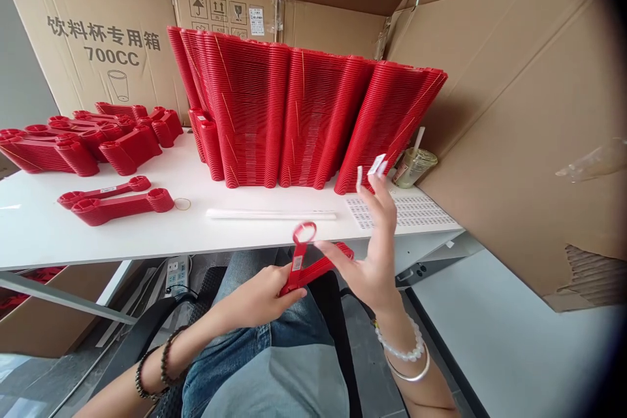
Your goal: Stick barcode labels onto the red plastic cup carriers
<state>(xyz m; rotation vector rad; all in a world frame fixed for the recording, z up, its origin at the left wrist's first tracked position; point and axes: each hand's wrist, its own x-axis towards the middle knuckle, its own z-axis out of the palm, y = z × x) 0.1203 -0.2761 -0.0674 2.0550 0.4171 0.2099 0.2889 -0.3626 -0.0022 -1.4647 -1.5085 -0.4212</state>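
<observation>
My left hand (268, 297) is closed around red ring-ended plastic pieces (318, 268) over my lap. One piece (300, 249) stands out at an angle from the rest and carries a small white label (297, 262). Raised beside them, my right hand (375, 258) has its fingers spread. Small white stickers (377, 164) cling to its fingertips, and its thumb comes close to the held pieces; I cannot tell whether they touch. Behind that hand, a sheet of printed labels (411, 212) lies on the white table (147, 238).
Tall stacks of red pieces (249, 111) stand against cardboard (108, 26). Smaller red bundles (130, 147) and two low stacks (122, 206) lie left, near a rubber band (183, 204). A white rolled strip (272, 215) lies in front. A drink cup (414, 166) stands right.
</observation>
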